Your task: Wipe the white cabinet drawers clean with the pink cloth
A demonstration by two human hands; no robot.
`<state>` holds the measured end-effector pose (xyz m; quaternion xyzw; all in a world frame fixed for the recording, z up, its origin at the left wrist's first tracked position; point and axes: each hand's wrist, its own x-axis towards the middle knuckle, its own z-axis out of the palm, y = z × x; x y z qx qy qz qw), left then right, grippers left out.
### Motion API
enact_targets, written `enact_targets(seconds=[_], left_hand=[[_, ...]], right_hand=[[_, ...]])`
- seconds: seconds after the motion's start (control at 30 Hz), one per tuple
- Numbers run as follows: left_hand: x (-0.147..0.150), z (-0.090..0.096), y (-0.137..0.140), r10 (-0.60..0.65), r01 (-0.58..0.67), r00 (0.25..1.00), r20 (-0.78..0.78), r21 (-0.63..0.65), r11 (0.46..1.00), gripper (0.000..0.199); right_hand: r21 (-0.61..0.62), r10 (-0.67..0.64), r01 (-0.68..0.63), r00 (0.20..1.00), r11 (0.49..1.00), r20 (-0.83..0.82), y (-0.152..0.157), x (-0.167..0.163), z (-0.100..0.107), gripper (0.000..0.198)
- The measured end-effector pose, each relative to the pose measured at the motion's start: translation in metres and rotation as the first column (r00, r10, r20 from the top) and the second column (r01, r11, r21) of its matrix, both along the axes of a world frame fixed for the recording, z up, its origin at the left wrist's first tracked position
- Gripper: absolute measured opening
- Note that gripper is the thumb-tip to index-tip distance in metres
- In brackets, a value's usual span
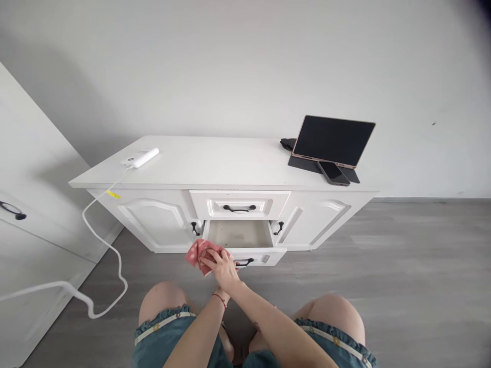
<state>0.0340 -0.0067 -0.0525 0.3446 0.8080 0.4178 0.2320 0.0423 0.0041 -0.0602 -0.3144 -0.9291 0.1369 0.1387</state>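
In front of the pulled-out lower drawer I have a red patterned cloth. My right hand lies over the cloth with its fingers bent onto it, gripping its folds. Under the right wrist comes my left hand, with a thin red bracelet at its wrist; the right hand covers its fingers. The drawer's dark handle is just right of my hands. Inside the drawer, a bare pale bottom shows.
The white cabinet has a shut upper drawer. A tablet, a phone and a dark bundle sit on top at right. A white device trails a white cable at left.
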Motion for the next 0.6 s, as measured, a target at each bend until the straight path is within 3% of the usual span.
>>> enact_targets(seconds=[0.1, 0.23, 0.3, 0.33, 0.37, 0.43, 0.5, 0.6], left_hand=[[0.008, 0.0, -0.002, 0.086, -0.091, 0.993, -0.083, -0.059, 0.994, 0.028], [0.023, -0.014, 0.0, 0.1, -0.104, 0.979, -0.176, -0.014, 0.994, 0.034], [0.026, -0.027, 0.001, 0.114, -0.114, 0.993, -0.007, 0.075, 0.991, 0.029], [0.025, -0.034, 0.001, 0.122, -0.144, 0.977, 0.174, 0.12, 0.982, 0.024], [0.023, -0.042, 0.001, 0.122, -0.191, 0.918, 0.378, 0.151, 0.97, 0.019], [0.016, -0.058, 0.0, 0.094, -0.29, 0.693, 0.715, 0.157, 0.944, 0.011], [0.008, -0.071, -0.002, 0.07, -0.332, 0.542, 0.837, 0.137, 0.933, 0.009], [0.0, -0.087, -0.003, 0.073, -0.345, 0.474, 0.877, 0.109, 0.932, 0.01]], right_hand=[[0.037, 0.192, -0.194, 0.98, 0.98, 0.055, 0.003, 0.006, -0.011, 0.038], [0.052, 0.093, -0.099, 0.989, 0.994, 0.113, 0.003, 0.019, -0.024, 0.031], [0.055, 0.007, -0.013, 0.994, 0.998, 0.106, 0.001, 0.028, -0.029, 0.03], [0.055, -0.032, 0.027, 0.995, 0.998, 0.094, 0.001, 0.033, -0.031, 0.03], [0.055, -0.071, 0.067, 0.994, 0.996, 0.078, 0.001, 0.039, -0.033, 0.03], [0.062, -0.144, 0.142, 0.989, 0.988, 0.032, 0.002, 0.052, -0.036, 0.032], [0.077, -0.2, 0.2, 0.98, 0.977, -0.017, 0.004, 0.066, -0.039, 0.032], [0.124, -0.252, 0.26, 0.965, 0.958, -0.076, 0.011, 0.089, -0.041, 0.035]])
